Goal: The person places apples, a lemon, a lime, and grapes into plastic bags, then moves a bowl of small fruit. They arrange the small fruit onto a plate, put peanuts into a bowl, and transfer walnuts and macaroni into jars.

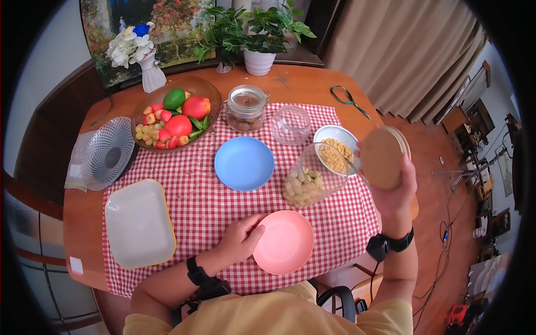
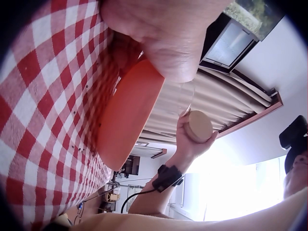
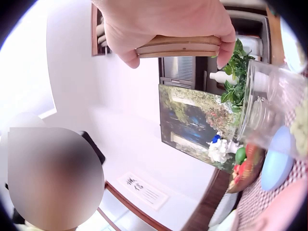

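In the head view the right hand (image 1: 395,187) holds a round wooden lid (image 1: 383,157) by its edge, raised beside the table's right side. The right wrist view shows thumb and fingers gripping the rim of the lid (image 3: 179,47). The left hand (image 1: 241,239) rests at the left edge of a pink plate (image 1: 283,242), its thumb over the rim; its fingertips are partly hidden. A clear jar (image 1: 304,187) without a lid on it, holding pale shelled-looking pieces, stands behind the pink plate, near a white bowl (image 1: 350,139) of yellow grains.
A blue plate (image 1: 244,163) lies mid-table, a white tray (image 1: 139,224) at left. Behind are a fruit bowl (image 1: 196,84), a clamp-lid jar (image 1: 245,107), an empty glass jar (image 1: 290,125), a potted plant (image 1: 259,61) and a flower vase (image 1: 152,72).
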